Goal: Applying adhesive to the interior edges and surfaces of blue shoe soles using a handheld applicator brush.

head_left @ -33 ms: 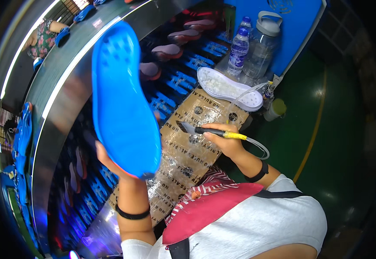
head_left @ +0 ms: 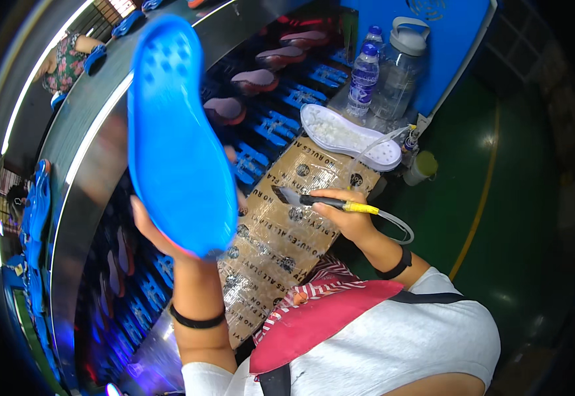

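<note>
A bright blue shoe sole [head_left: 180, 148] is held up by its heel end in my left hand [head_left: 154, 232], its hollow inner side towards me and small dimples near the far end. My left fingers are wrapped around its edge and partly hidden behind it. My right hand [head_left: 345, 216] pinches a brush with a black handle and yellow collar [head_left: 330, 202]. A clear tube [head_left: 403, 228] runs from the brush's rear end. The dark, flat bristles [head_left: 279, 193] point left, over a taped cardboard surface [head_left: 281, 231], apart from the sole.
A white sole [head_left: 350, 140] with whitish lumps in it lies beyond the cardboard. Behind it stand a small water bottle [head_left: 364, 80] and a large clear jug [head_left: 396, 82]. Left, a rack holds several soles [head_left: 254, 80]; a curved conveyor [head_left: 89, 125] carries blue soles. Another person's arm [head_left: 88, 43] shows far left.
My left hand has moved the blue sole a little left and up, uncovering more of a sole on the rack. The right hand and brush have barely moved.
</note>
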A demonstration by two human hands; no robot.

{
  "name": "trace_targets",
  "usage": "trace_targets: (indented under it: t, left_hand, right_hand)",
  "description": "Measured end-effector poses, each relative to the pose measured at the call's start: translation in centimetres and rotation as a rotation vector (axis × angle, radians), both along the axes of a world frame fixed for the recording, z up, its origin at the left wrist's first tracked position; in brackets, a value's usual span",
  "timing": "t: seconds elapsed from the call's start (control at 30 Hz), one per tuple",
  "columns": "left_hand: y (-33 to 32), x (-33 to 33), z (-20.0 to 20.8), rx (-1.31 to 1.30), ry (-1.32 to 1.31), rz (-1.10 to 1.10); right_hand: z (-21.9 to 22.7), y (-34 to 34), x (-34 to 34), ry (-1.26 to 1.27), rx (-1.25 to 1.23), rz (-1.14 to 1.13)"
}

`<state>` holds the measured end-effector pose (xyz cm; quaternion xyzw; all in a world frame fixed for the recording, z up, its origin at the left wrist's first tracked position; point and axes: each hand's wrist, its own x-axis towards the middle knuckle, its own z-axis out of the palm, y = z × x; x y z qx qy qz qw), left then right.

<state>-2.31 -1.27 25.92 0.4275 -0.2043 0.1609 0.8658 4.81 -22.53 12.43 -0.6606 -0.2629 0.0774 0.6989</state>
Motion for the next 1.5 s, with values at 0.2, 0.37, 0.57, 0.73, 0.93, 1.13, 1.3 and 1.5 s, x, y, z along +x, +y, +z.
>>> trace_targets:
  t: [0.2, 0.37, 0.57, 0.73, 0.93, 1.13, 1.3, 1.5]
  left_hand:
    - [6.6, 9.6, 9.6, -0.352, 0.111, -0.124]
    - [4.4, 9.3, 8.4, 0.129, 0.358, 0.324]
    - [7.6, 2.2, 6.8, 0.994, 0.115, 1.38]
    - [19.6, -7.9, 11.0, 1.844, 0.274, 2.437]
    - [25.0, -16.6, 12.6, 1.855, 0.543, 1.857]
    - [13.0, -15.0, 8.5, 0.933, -0.385, 2.379]
    - [12.1, -14.7, 6.8, -0.14, -0.058, 1.499]
    - [12.8, -13.2, 1.8, -0.441, -0.265, 0.029]
  right_hand:
    - [0.7, -1.0, 0.1, 0.033, -0.019, 0.005]
    - [0.1, -1.3, 0.1, 0.117, 0.044, 0.029]
    - [0.4, -1.4, 0.0, 0.097, -0.028, 0.073]
    - [-0.2, -0.8, -0.4, 0.05, 0.015, 0.117]
    - [0.5, 0.4, -1.5, 0.048, -0.026, 0.155]
    - [0.7, 1.2, -2.3, 0.11, -0.084, 0.153]
    - [1.0, 1.9, -3.1, 0.079, -0.014, 0.138]
    - [0.9, 2.3, -3.5, 0.15, 0.021, 0.234]
